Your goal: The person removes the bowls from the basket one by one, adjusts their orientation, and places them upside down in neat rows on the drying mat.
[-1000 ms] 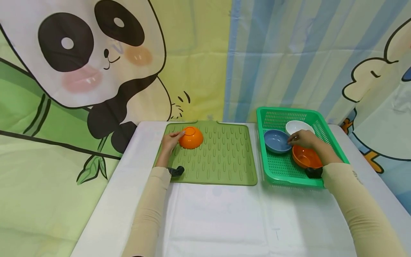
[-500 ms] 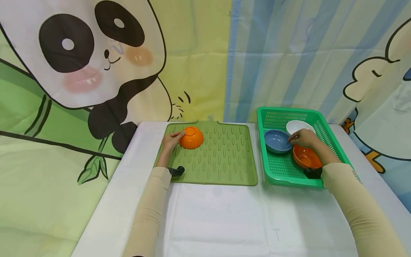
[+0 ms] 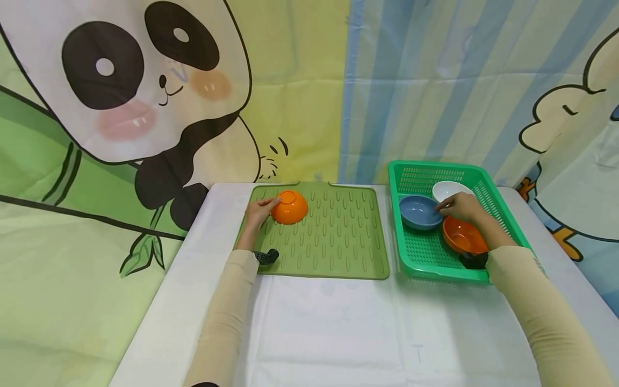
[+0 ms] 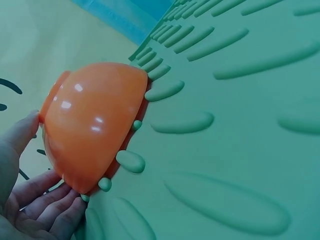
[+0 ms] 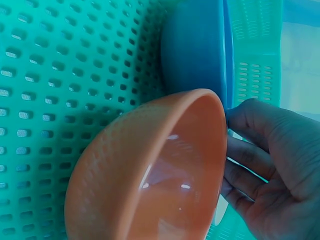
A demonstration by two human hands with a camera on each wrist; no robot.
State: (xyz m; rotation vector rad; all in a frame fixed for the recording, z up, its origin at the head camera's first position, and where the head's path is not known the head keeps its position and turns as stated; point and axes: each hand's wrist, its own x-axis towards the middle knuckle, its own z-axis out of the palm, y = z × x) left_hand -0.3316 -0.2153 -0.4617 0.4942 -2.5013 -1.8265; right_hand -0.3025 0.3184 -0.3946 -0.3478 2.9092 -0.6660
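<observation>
An orange bowl (image 3: 289, 208) lies upside down on the ribbed green drying mat (image 3: 338, 236). My left hand (image 3: 257, 213) holds it at the left side, thumb against the base ring and fingers at the rim, as the left wrist view shows. Inside the green basket (image 3: 411, 263), my right hand (image 3: 459, 207) pinches the near right rim of a blue bowl (image 3: 418, 212). A second orange bowl (image 3: 461, 235) stands upright below that hand. It covers part of the fingers in the right wrist view. Behind the hand is a white bowl (image 3: 450, 189), partly hidden.
The basket stands right of the mat on a table with a white cloth (image 3: 329, 333). A printed curtain (image 3: 300, 97) with a panda hangs directly behind the table. Black wrist camera mounts show near both cuffs.
Both hands stay nearly in place. The blue bowl's right side has shifted very slightly at the right hand. The head view has drifted a little.
</observation>
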